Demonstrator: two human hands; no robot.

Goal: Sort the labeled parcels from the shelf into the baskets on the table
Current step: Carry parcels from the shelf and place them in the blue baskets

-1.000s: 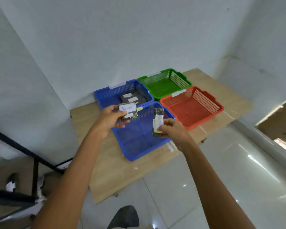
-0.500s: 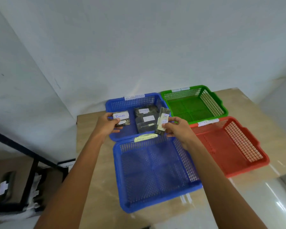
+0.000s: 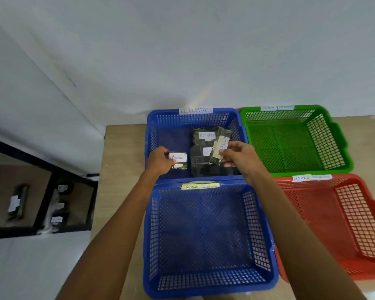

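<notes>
- Left hand (image 3: 160, 162) pinches a small parcel (image 3: 178, 160) tagged "Return". Right hand (image 3: 239, 160) pinches a second parcel (image 3: 220, 147), held on edge with its tag showing.
- Both parcels hang inside the walls of the far blue basket (image 3: 171, 121).
- 2 flat parcels (image 3: 200, 167) lie overlapped under and just left of the right hand.
- Risk 1: released on edge, the second parcel likely lands on that uneven pile and slides or flips tag-down.
- Risk 2: mis-sort. Basket tags look alike from here and are partly blurred. Green basket (image 3: 290, 148) sits right of the right hand, near blue basket (image 3: 147, 234) under both forearms.
- Risk 3: the forearms cross the rims where the 2 blue baskets meet, so a low pull-back could snag them.
- Room: bare basket floor beyond the left hand. The wall (image 3: 182, 61) is right behind, so the exit looks to be up and back.
- Shelf (image 3: 41, 191) is well left of the left hand, with more parcels on it.
</notes>
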